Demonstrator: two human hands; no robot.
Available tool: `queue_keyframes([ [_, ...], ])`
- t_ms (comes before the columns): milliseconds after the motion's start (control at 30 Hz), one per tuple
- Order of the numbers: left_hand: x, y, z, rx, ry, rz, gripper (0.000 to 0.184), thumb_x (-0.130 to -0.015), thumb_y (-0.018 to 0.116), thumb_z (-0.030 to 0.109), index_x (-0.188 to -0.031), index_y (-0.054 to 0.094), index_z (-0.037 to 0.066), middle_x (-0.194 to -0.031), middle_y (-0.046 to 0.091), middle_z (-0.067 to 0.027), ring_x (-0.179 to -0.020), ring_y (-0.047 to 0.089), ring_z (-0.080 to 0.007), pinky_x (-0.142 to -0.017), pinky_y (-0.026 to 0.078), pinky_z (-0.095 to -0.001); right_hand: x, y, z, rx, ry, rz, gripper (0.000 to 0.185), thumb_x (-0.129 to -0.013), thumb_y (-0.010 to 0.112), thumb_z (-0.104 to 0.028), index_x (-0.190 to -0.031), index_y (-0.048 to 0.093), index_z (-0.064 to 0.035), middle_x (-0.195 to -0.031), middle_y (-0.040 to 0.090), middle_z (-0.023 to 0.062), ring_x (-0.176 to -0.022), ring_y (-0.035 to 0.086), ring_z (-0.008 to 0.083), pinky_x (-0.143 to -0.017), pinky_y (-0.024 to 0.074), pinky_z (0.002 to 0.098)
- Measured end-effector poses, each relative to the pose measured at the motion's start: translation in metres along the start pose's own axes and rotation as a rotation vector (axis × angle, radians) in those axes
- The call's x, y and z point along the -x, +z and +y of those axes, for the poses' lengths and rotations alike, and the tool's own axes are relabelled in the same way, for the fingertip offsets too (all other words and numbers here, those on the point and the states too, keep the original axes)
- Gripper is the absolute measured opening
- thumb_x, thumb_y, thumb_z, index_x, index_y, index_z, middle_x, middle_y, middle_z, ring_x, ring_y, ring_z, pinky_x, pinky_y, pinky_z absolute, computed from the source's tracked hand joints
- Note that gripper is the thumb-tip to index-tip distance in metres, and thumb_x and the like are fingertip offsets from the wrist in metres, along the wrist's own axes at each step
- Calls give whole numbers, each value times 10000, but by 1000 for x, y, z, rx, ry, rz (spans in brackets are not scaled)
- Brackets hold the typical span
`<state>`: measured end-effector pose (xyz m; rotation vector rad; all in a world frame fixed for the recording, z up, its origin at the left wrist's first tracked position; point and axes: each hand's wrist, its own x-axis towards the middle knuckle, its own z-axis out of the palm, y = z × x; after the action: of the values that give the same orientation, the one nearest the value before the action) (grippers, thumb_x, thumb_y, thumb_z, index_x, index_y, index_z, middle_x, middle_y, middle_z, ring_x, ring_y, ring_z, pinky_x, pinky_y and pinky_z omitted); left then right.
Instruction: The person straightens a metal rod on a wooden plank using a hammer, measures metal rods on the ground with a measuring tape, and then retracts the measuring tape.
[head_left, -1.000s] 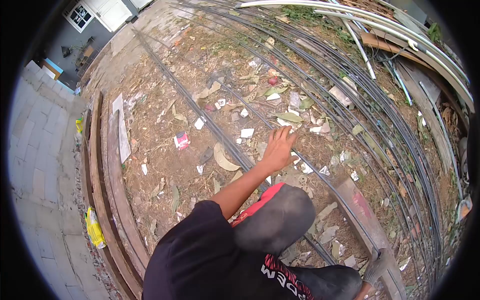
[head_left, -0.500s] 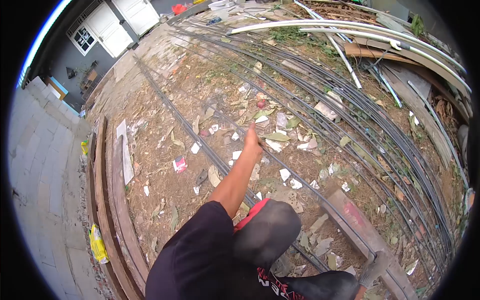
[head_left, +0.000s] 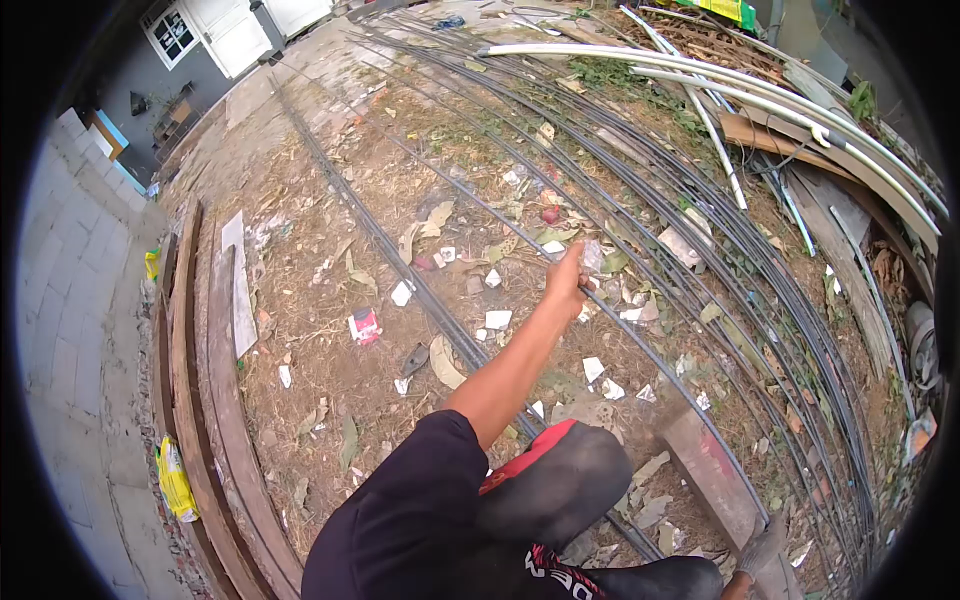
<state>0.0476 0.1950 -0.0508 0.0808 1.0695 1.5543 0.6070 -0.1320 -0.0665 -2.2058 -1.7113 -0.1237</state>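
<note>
My left hand [head_left: 567,281], bare, is closed round a long thin steel rebar rod [head_left: 651,352] that slants from the upper middle down to the lower right. Near the rod's lower end, my right hand [head_left: 765,550] wears a grey glove and is closed on the rod. It is close to a wooden plank [head_left: 700,455] with a reddish patch, which lies under the rod. To the left of my left arm, a narrow bundle of rebar [head_left: 401,268] lies on the ground and passes beneath my bent knee [head_left: 560,480].
A large pile of rebar [head_left: 752,262] curves along the right. White pipes [head_left: 690,62] and boards [head_left: 770,140] lie beyond it. On the left, long timbers [head_left: 190,400] run beside a block wall [head_left: 80,370]. White shards [head_left: 498,320] and dry leaves litter the ground.
The view has shifted, so the ground appears lower and farther left on that side. My left hand appears farther right, still on the rod, whose far end now lies farther right of the narrow bundle.
</note>
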Motion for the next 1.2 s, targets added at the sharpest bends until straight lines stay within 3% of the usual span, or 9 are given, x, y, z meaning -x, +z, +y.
queue_keyframes([
  [300, -45, -73, -34, 46, -38, 28, 333, -921, 714, 386, -920, 477, 151, -651, 343, 17, -496, 305, -124, -483, 330, -305, 33, 38, 24, 39, -62, -150, 343, -799, 720, -315, -725, 554, -23, -680, 517, 191, -682, 529, 399, -653, 410, 492],
  [433, -53, -25, -4, 23, -22, -27, 529, -1020, 539, 451, -702, 242, 150, -580, 206, 20, -465, 214, -130, -428, 238, -293, 7, 1, 15, 95, -62, 12, 314, -841, 704, -373, -814, 661, -63, -797, 640, 162, -795, 626, 372, -730, 469, 460],
  [633, -125, -58, -32, 138, -65, -85, 563, -1055, 296, 562, -670, 217, 159, -578, 196, 17, -462, 188, -146, -420, 223, -283, 10, 21, 14, 81, -21, 21, 324, -819, 720, -402, -885, 685, -87, -808, 639, 127, -824, 626, 338, -768, 476, 449],
  [700, -202, -121, -50, 78, -244, -103, 551, -1056, 280, 543, -706, 303, 118, -594, 225, 3, -478, 264, -150, -444, 281, -286, 29, 39, 7, 45, 40, 17, 413, -786, 745, -423, -1017, 673, -88, -962, 648, 141, -953, 607, 349, -873, 454, 454],
  [767, -194, -132, -76, -90, -326, 166, 590, -1034, 287, 564, -1121, 423, -4, -837, 485, -123, -710, 516, -237, -719, 551, -452, 44, 50, 1, 96, 102, 46, 598, -739, 768, -445, -1184, 602, -83, -1196, 590, 180, -1142, 534, 384, -1006, 391, 477],
  [833, -169, -123, -88, -217, -236, 239, 756, -962, 381, 702, -1352, 381, 54, -1160, 519, -178, -949, 547, -282, -897, 519, -532, 58, 48, -4, 144, 254, 26, 739, -718, 785, -408, -1302, 530, -34, -1300, 533, 216, -1251, 462, 426, -1080, 356, 487],
  [1033, -181, -109, -72, -213, -350, 451, 510, -988, 443, 558, -1010, 461, 49, -731, 462, -83, -633, 493, -224, -653, 508, -427, 69, 72, -16, 61, 643, 390, 857, -682, 781, -270, -1410, 433, 19, -1381, 463, 275, -1344, 385, 446, -1161, 298, 474],
  [1133, -170, -116, -80, -312, -245, 389, 487, -992, 437, 540, -996, 455, 53, -724, 455, -80, -627, 489, -222, -644, 505, -423, 63, 97, 1, 0, 814, 579, 720, -715, 733, -217, -1346, 488, 30, -1330, 512, 272, -1301, 452, 405, -1135, 334, 465],
  [1200, -165, -119, -83, -323, -222, 362, 473, -995, 433, 527, -987, 451, 55, -719, 451, -78, -624, 486, -221, -638, 503, -421, 51, 96, 12, -367, 1288, 778, 532, -781, 687, -213, -1246, 560, 11, -1243, 594, 228, -1204, 545, 363, -1072, 407, 457],
])
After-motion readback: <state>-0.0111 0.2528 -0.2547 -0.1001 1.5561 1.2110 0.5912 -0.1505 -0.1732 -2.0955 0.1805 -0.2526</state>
